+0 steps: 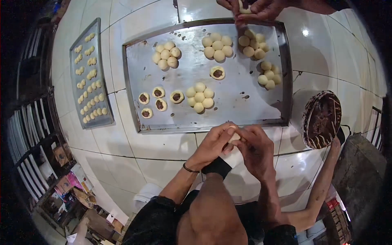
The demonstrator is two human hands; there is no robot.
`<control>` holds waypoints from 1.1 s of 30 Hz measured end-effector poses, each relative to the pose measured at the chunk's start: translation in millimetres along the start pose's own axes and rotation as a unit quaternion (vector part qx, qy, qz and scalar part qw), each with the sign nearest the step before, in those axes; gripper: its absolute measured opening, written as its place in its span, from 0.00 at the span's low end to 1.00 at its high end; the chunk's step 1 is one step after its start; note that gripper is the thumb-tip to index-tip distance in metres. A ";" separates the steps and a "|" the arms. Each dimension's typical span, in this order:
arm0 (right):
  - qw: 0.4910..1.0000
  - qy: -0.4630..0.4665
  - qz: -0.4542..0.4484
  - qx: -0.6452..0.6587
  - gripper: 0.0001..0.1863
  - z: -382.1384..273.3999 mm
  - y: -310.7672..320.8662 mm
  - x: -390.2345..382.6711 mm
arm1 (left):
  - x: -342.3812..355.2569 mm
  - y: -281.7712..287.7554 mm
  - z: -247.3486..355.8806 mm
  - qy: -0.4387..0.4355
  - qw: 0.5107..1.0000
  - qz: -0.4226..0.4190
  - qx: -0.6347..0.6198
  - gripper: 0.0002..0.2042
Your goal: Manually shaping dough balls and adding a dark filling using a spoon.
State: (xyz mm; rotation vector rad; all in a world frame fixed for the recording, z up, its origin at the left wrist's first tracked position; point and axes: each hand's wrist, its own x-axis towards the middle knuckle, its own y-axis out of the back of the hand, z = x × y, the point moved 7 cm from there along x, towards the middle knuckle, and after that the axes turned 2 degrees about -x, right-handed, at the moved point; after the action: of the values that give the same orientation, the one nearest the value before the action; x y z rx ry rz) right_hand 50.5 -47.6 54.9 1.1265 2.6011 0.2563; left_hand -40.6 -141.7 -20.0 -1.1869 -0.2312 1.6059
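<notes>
My left hand [213,143] and my right hand [255,148] meet just below the near edge of a large metal tray [134,77], pinching one small pale piece of dough [234,138] between their fingers. On the tray lie several clusters of plain dough balls [199,97] and several flattened pieces with dark chocolate filling [158,92]. One filled piece [217,73] sits alone near the middle. Another person's hands [255,7] work a dough piece at the tray's far edge.
A second, narrower tray [83,118] with rows of small shaped dough pieces lies to the left on the white tiled surface. A round container of dark chocolate filling [321,119] stands right of the big tray. Shelves run down the left side.
</notes>
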 end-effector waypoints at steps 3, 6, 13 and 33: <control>1.000 -0.008 -0.003 -0.009 0.08 18.4 -4.7 -0.9 | -0.6 1.3 -5.9 -0.010 0.999 0.021 -0.023 0.12; 0.997 -0.045 0.035 0.044 0.09 44.6 -6.4 4.2 | 2.4 -8.2 11.6 -0.151 0.986 0.065 0.006 0.12; 0.976 -0.146 0.097 0.129 0.17 31.6 -20.6 7.2 | 19.0 17.5 23.8 -0.166 0.929 0.136 0.301 0.18; 0.934 -0.227 0.145 0.233 0.16 147.9 64.4 -6.6 | 251.5 13.0 31.6 -0.367 0.770 0.241 0.463 0.13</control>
State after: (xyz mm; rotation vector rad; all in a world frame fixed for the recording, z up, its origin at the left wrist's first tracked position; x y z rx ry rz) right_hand 148.3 -2.0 -65.2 1.5091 2.1232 -0.5335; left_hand -55.3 71.8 -156.3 0.2181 0.3976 2.1709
